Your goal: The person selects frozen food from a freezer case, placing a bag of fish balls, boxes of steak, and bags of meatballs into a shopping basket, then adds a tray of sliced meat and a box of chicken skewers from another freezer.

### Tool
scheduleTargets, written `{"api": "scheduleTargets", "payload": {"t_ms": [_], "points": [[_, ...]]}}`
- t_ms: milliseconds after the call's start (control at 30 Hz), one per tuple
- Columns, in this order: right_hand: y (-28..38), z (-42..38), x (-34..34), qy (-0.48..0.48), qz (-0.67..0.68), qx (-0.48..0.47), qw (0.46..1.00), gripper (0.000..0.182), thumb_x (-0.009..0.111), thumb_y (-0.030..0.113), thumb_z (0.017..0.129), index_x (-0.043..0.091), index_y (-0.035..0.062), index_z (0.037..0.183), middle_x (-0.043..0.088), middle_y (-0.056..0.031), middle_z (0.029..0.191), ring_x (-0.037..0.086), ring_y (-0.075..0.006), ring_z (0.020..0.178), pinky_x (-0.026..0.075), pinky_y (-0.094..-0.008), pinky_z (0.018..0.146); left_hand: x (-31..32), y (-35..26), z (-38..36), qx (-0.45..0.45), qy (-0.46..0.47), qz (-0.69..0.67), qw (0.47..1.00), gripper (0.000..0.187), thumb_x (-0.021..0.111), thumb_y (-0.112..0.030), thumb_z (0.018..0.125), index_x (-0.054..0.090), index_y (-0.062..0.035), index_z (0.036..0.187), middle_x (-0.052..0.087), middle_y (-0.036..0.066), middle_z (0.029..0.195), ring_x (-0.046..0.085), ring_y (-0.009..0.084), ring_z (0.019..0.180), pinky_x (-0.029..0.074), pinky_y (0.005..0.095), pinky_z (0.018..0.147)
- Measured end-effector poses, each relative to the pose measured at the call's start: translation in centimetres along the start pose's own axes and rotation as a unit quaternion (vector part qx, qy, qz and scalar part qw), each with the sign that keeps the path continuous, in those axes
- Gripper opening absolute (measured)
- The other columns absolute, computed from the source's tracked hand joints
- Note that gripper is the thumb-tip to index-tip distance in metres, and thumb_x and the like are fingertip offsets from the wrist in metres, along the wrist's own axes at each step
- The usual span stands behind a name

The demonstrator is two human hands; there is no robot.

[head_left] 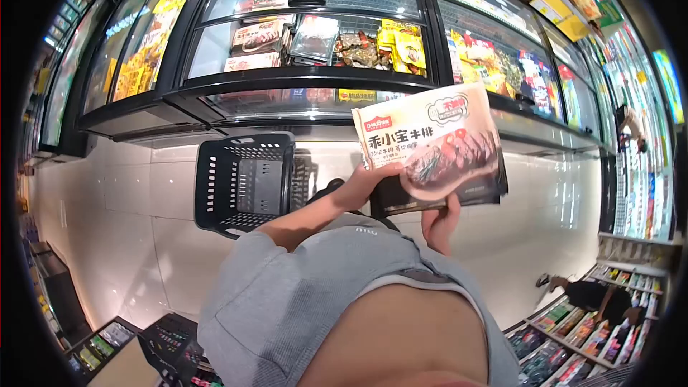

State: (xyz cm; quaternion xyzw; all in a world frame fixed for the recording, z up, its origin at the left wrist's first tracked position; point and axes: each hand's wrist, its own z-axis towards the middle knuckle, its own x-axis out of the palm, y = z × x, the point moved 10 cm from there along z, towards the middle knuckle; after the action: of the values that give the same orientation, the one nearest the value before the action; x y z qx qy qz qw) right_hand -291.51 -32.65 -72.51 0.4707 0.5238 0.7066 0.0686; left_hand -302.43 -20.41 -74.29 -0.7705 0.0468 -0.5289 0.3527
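I hold a frozen steak package (437, 136) up in front of me, its pale pink printed face towards the camera. The front carries Chinese lettering, a red logo and a picture of sliced steak, with a dark lower edge. My left hand (371, 180) grips its lower left corner, the thumb lying across the front. At the bottom edge my right hand (441, 223) is closed on it, thumb in front and the other fingers mostly hidden behind. A black shopping basket (203, 183) stands on the floor to the left, apart from both hands.
Ahead runs a glass-fronted freezer (301, 80) with several steak boxes (259, 36) and yellow packets (403, 46) inside. Pale tiled floor (136, 208) lies around me. Shelves of goods (609, 315) stand behind right, with a person in dark clothes (598, 299) there.
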Motion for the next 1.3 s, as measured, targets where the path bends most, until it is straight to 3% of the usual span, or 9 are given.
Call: {"api": "scheduleTargets", "payload": {"t_ms": [100,200,333,500,667,900,1033,1167,1300], "points": [[3.3,1.4,-0.8,0.059,0.083,-0.091,0.991,0.060,0.044,0.041,0.094,0.032,0.0047,0.140,0.036,-0.0099,0.142,0.031,-0.0254,0.133,0.023,-0.0394,0.111,-2.0,-2.3,0.9,-0.012,-0.016,0.061,0.998,0.044,0.066,-0.014,0.082,0.054,-0.0016,0.122,0.061,0.007,0.116,0.057,0.0155,0.106,0.042,0.0291,0.094],[4.8,5.8,-1.2,0.012,0.082,0.040,0.996,0.057,0.047,0.039,0.094,0.035,0.0018,0.136,0.043,-0.0101,0.134,0.041,-0.0200,0.125,0.032,-0.0356,0.104,-4.5,-5.4,2.7,-0.019,-0.030,0.120,0.992,0.047,0.072,-0.012,0.077,0.055,-0.0024,0.120,0.061,0.008,0.116,0.056,0.0147,0.106,0.041,0.0287,0.095],[0.4,15.3,1.5,0.113,-0.279,0.196,0.933,0.049,0.051,0.025,0.095,0.037,0.0004,0.134,0.053,-0.0087,0.122,0.051,-0.0147,0.111,0.042,-0.0292,0.092,-8.8,-10.0,7.3,-0.027,-0.028,0.168,0.985,0.048,0.069,-0.012,0.078,0.054,-0.0004,0.123,0.060,0.010,0.119,0.056,0.0164,0.107,0.042,0.0303,0.096],[-8.6,23.4,6.8,0.205,-0.277,0.365,0.865,0.036,0.048,0.024,0.096,0.047,0.0015,0.124,0.055,-0.0076,0.114,0.053,-0.0139,0.104,0.044,-0.0296,0.088,-13.8,-16.0,10.3,-0.051,-0.076,0.189,0.978,0.047,0.066,-0.019,0.081,0.055,0.0011,0.122,0.060,0.010,0.119,0.056,0.0163,0.107,0.042,0.0289,0.095],[-19.7,29.3,8.7,0.236,-0.431,0.489,0.721,0.043,0.050,0.042,0.089,0.054,0.0075,0.114,0.060,-0.0054,0.108,0.058,-0.0157,0.094,0.047,-0.0279,0.079,-18.6,-21.1,9.4,-0.158,-0.276,0.159,0.935,0.050,0.068,-0.032,0.081,0.058,-0.0022,0.119,0.062,0.009,0.115,0.061,0.0152,0.099,0.048,0.0262,0.084],[-38.2,32.3,15.7,0.281,-0.217,0.594,0.722,0.031,0.046,0.029,0.095,0.050,0.0086,0.119,0.062,-0.0060,0.107,0.061,-0.0166,0.098,0.051,-0.0344,0.084,-34.1,-27.9,11.6,-0.117,-0.380,0.197,0.896,0.058,0.073,-0.027,0.078,0.052,-0.0001,0.124,0.061,0.012,0.116,0.059,0.0187,0.104,0.048,0.0321,0.088],[-49.3,34.2,17.1,0.277,-0.202,0.603,0.721,0.026,0.048,0.025,0.095,0.054,0.0110,0.116,0.059,-0.0012,0.109,0.053,-0.0133,0.107,0.041,-0.0328,0.093,-45.8,-32.2,12.2,-0.193,-0.474,0.336,0.791,0.082,0.076,-0.043,0.070,0.044,0.0028,0.130,0.050,0.016,0.131,0.047,0.0293,0.120,0.040,0.0455,0.096],[-61.5,40.1,18.1,0.282,-0.170,0.449,0.831,0.034,0.055,0.024,0.092,0.051,0.0057,0.121,0.057,-0.0038,0.113,0.051,-0.0156,0.107,0.038,-0.0303,0.093,-56.5,-35.0,17.6,-0.043,-0.369,0.311,0.875,0.056,0.069,-0.025,0.078,0.052,-0.0049,0.128,0.058,0.016,0.121,0.053,0.0247,0.114,0.043,0.0352,0.096],[-67.9,41.2,22.4,0.398,-0.211,0.329,0.830,0.038,0.055,0.023,0.093,0.047,-0.0009,0.121,0.055,-0.0042,0.107,0.052,-0.0116,0.093,0.041,-0.0246,0.085,-61.2,-40.7,18.6,0.040,-0.476,0.600,0.642,0.065,0.073,-0.014,0.066,0.047,0.0016,0.123,0.059,0.022,0.112,0.058,0.0310,0.105,0.046,0.0375,0.090]]}}
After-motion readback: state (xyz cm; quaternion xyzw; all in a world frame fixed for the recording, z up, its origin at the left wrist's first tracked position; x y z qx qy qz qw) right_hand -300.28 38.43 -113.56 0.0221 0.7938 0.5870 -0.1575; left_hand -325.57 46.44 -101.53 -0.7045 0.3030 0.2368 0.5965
